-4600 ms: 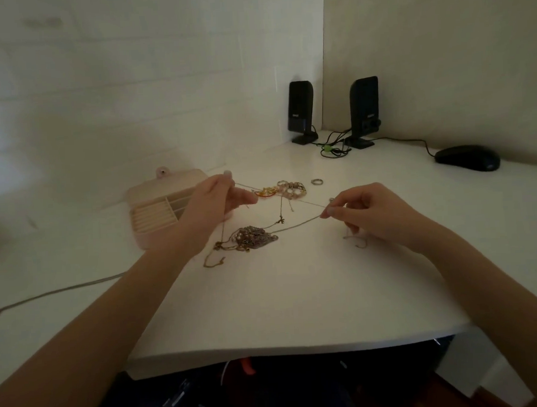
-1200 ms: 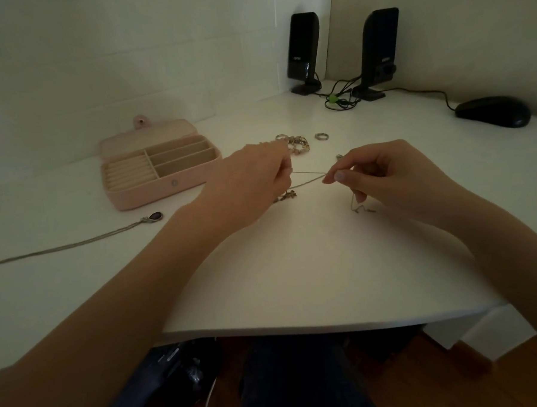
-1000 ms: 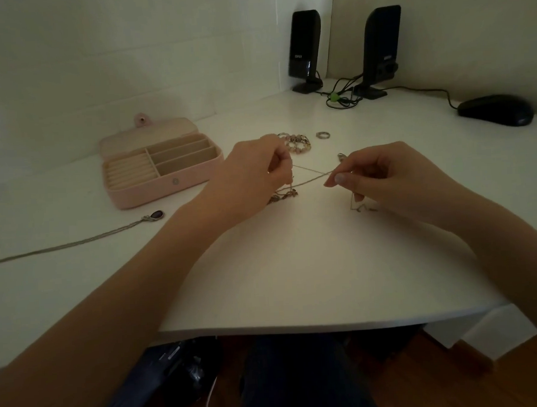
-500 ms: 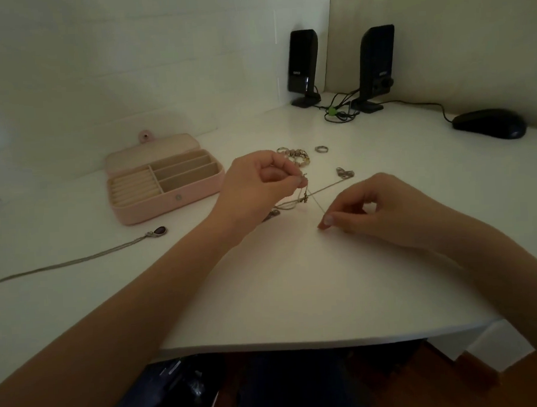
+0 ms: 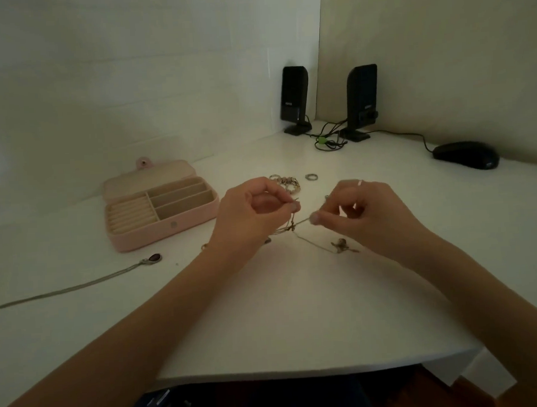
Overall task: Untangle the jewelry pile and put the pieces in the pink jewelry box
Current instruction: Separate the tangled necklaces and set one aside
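Note:
The pink jewelry box (image 5: 144, 239) lies open on the white desk, left of my hands, its cream compartments showing nothing inside. My left hand (image 5: 249, 216) pinches a thin chain (image 5: 302, 221) just above the desk. My right hand (image 5: 364, 214) pinches the same chain a little to the right, and the chain runs taut between them. A small charm (image 5: 341, 245) on a chain end lies on the desk under my right hand. Beaded rings (image 5: 286, 180) and a single ring (image 5: 311, 177) lie behind my hands. The rest of the pile is hidden under my left hand.
A long silver necklace with a dark pendant (image 5: 153, 258) trails off the left side of the desk. Two black speakers (image 5: 294, 99) with tangled cables stand in the back corner. A black mouse (image 5: 465, 159) sits at the far right. The desk edge (image 5: 301, 371) curves near me.
My right hand has lifted off the desk and moved up toward my left hand, shortening the stretch of chain between them. A charm now lies uncovered under it.

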Tool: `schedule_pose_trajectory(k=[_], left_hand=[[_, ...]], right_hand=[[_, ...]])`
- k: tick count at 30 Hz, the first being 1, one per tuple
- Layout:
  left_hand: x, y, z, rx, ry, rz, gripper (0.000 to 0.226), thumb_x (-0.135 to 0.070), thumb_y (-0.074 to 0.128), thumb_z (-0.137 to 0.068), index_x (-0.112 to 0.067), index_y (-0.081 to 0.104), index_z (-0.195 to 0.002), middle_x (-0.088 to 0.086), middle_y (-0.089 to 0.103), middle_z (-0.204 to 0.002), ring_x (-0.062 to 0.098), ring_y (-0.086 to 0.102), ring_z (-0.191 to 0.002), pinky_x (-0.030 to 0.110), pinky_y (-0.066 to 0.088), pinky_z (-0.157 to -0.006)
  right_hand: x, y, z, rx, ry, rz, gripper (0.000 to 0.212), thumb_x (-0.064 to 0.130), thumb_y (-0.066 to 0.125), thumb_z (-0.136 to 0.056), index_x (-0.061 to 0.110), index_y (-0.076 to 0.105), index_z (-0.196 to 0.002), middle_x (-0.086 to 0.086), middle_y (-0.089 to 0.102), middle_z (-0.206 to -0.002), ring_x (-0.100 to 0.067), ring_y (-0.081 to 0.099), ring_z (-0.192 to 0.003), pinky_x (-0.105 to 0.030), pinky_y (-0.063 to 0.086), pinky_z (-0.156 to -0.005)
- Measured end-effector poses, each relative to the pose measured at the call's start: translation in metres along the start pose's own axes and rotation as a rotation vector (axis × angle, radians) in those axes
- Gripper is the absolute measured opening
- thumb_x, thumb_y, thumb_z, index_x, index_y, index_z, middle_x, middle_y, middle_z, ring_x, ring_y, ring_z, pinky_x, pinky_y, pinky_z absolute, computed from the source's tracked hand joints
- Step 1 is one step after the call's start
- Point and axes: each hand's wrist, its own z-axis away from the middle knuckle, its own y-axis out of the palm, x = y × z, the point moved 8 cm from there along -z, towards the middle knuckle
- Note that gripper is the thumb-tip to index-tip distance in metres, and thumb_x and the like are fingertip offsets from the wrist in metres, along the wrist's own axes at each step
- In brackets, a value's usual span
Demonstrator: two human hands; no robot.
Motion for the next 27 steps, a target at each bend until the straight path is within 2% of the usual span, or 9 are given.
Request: schedule_pose_trajectory(k=[2, 7, 11, 15, 18, 22, 24, 27], left_hand=[[-0.002, 0.001, 0.0, 0.013, 0.023, 0.0, 0.014, -0.008, 0.077, -0.075, -0.017, 0.066, -0.075, 0.001, 0.074, -0.075, 0.02, 0.072, -0.075, 0.041, 0.057, -0.069], [0.0, 0.0, -0.002, -0.007, 0.019, 0.035, 0.014, -0.007, 0.075, -0.077, -0.018, 0.067, -0.076, 0.002, 0.074, -0.076, 0.024, 0.072, -0.078, 0.057, 0.055, -0.075], [0.003, 0.0, -0.007, -0.025, 0.034, 0.032, 0.019, -0.01, 0.077, -0.075, -0.024, 0.065, -0.073, 0.001, 0.072, -0.072, 0.021, 0.07, -0.073, 0.047, 0.056, -0.069], [0.003, 0.004, -0.009, -0.007, 0.061, 0.046, 0.017, -0.001, 0.074, -0.076, -0.014, 0.064, -0.079, 0.004, 0.071, -0.073, 0.012, 0.068, -0.07, 0.02, 0.052, -0.064], [0.002, 0.004, -0.008, 0.006, 0.082, 0.023, 0.021, 0.003, 0.072, -0.077, -0.014, 0.062, -0.083, 0.005, 0.07, -0.075, 0.013, 0.069, -0.072, 0.019, 0.052, -0.065], [0.004, 0.001, -0.008, 0.001, 0.083, -0.028, 0.027, 0.005, 0.07, -0.076, -0.019, 0.061, -0.083, 0.004, 0.069, -0.075, 0.019, 0.069, -0.073, 0.029, 0.058, -0.067], [0.002, 0.001, -0.006, 0.001, 0.107, -0.065, 0.028, 0.006, 0.07, -0.076, -0.02, 0.061, -0.083, 0.002, 0.067, -0.075, 0.016, 0.068, -0.071, 0.025, 0.056, -0.064], [0.002, 0.002, -0.005, 0.008, 0.092, -0.096, 0.028, 0.005, 0.068, -0.078, -0.021, 0.06, -0.083, 0.001, 0.063, -0.081, 0.013, 0.065, -0.072, 0.017, 0.051, -0.057]], right_hand=[[0.008, -0.001, -0.009, -0.038, -0.057, 0.071, 0.014, 0.041, 0.069, -0.074, 0.03, 0.064, -0.082, 0.012, 0.059, -0.075, -0.004, 0.051, -0.067, -0.011, 0.039, -0.059], [0.009, 0.014, -0.021, -0.014, -0.068, 0.0, 0.02, 0.02, 0.075, -0.079, 0.024, 0.062, -0.093, 0.011, 0.062, -0.088, -0.006, 0.059, -0.077, -0.013, 0.046, -0.062], [0.0, 0.016, -0.027, -0.027, -0.014, -0.132, 0.014, 0.011, 0.073, -0.08, 0.017, 0.07, -0.092, 0.006, 0.069, -0.085, -0.004, 0.064, -0.077, -0.012, 0.049, -0.066], [-0.009, 0.018, -0.027, -0.069, 0.028, -0.226, 0.012, 0.006, 0.074, -0.079, 0.014, 0.07, -0.086, 0.001, 0.07, -0.08, -0.006, 0.066, -0.074, -0.02, 0.054, -0.065], [-0.011, 0.017, -0.028, -0.097, 0.032, -0.308, 0.011, 0.001, 0.071, -0.081, 0.011, 0.067, -0.081, 0.001, 0.069, -0.076, -0.01, 0.068, -0.071, -0.021, 0.053, -0.061], [-0.011, 0.02, -0.027, -0.074, 0.098, -0.471, 0.008, -0.001, 0.065, -0.085, 0.006, 0.064, -0.081, -0.007, 0.071, -0.077, -0.018, 0.07, -0.073, -0.021, 0.054, -0.06], [-0.016, 0.021, -0.025, -0.077, 0.189, -0.613, 0.004, -0.001, 0.06, -0.089, 0.002, 0.06, -0.085, -0.013, 0.072, -0.081, -0.019, 0.071, -0.076, -0.024, 0.056, -0.064], [-0.025, 0.025, -0.022, -0.083, 0.328, -0.813, 0.007, 0.005, 0.053, -0.094, 0.006, 0.054, -0.087, -0.016, 0.072, -0.089, -0.024, 0.071, -0.082, -0.029, 0.058, -0.072]])
